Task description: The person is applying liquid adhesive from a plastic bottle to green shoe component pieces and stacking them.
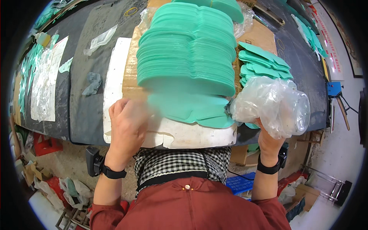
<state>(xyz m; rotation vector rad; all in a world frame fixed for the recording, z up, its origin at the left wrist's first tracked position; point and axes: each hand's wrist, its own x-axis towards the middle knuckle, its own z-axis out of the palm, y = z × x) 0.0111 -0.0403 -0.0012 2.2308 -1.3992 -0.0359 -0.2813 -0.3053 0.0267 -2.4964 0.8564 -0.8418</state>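
Red cloth, the wearer's shirt (188,211), fills the bottom of the head view I am watching from afar. Just beyond it I see a checked apron (172,165), with a blue crate (239,184) low on its right and a black strap (115,173) on the left wrist, matched by another on the right.

Next comes the table (86,107), where a white board (191,138) lies along the near edge. The left hand (129,119) is over the board's left part, its fingers curled well in; their tips blur beside the green sheets (197,109), and I cannot tell whether they pinch one. These sheets lie at the near foot of the big stack (186,50). To their right, a clear bag (268,103) covers the fingers of the right hand (269,145). It sits against that hand, but I cannot tell how tightly the fingers close or what they grip.

Farther in, the big stack leans back in a long row over cardboard (130,73). Right of it I have a smaller pile (264,65), also green. At the far side lie a yellow band (130,11) and more green sheets.
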